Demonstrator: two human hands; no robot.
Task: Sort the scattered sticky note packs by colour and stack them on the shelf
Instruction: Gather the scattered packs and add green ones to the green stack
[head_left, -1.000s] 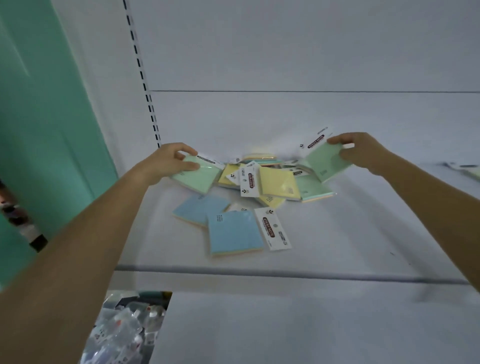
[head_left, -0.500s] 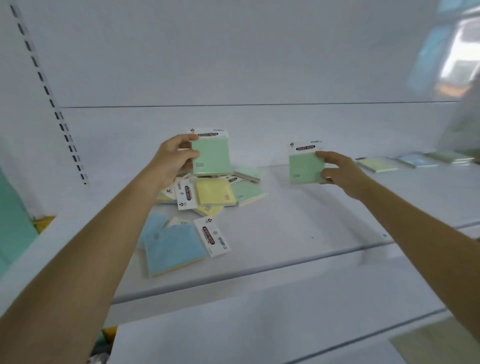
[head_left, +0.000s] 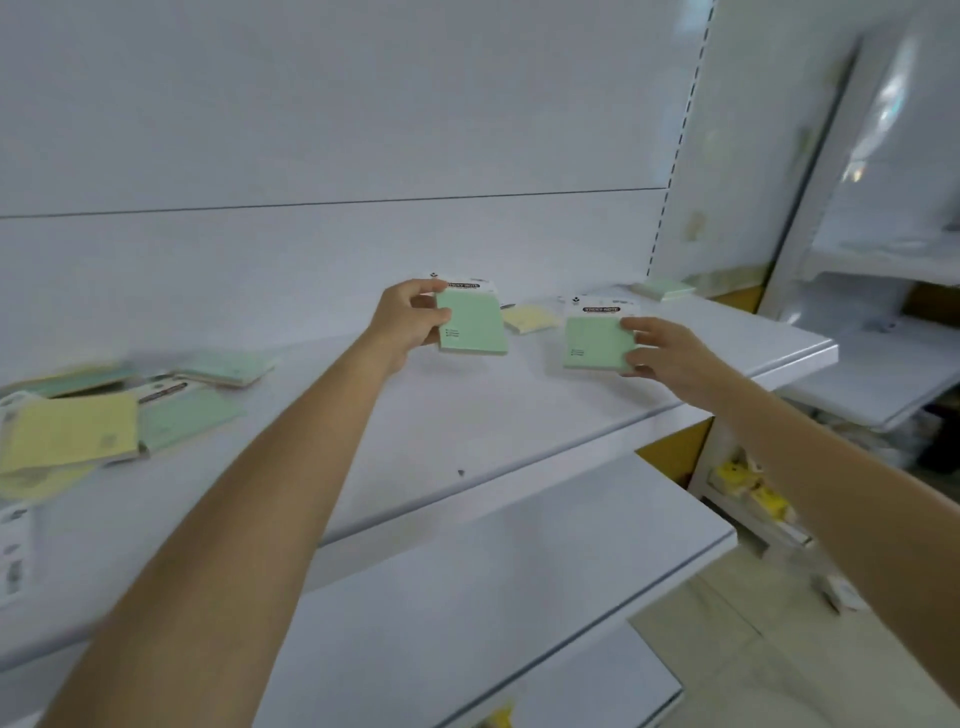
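Note:
My left hand (head_left: 405, 322) grips a green sticky note pack (head_left: 475, 327) by its left edge, upright above the white shelf (head_left: 467, 415). My right hand (head_left: 670, 353) holds a second green pack (head_left: 592, 340) by its right edge, just right of the first. Behind them a yellow pack (head_left: 530, 318) lies flat on the shelf, and a green pack (head_left: 667, 288) lies farther back right. The scattered pile sits at the far left: a yellow pack (head_left: 67, 434) and green packs (head_left: 189, 415) overlapping.
A lower white shelf (head_left: 519, 597) juts out beneath. The perforated upright (head_left: 675, 156) bounds the shelf on the right. Beyond it stand another shelving unit (head_left: 883, 322) and yellow items (head_left: 753, 488) near the floor.
Both hands have carried their green packs rightward along the shelf, away from the pile. My view has swung right, so the pile now sits at the left edge.

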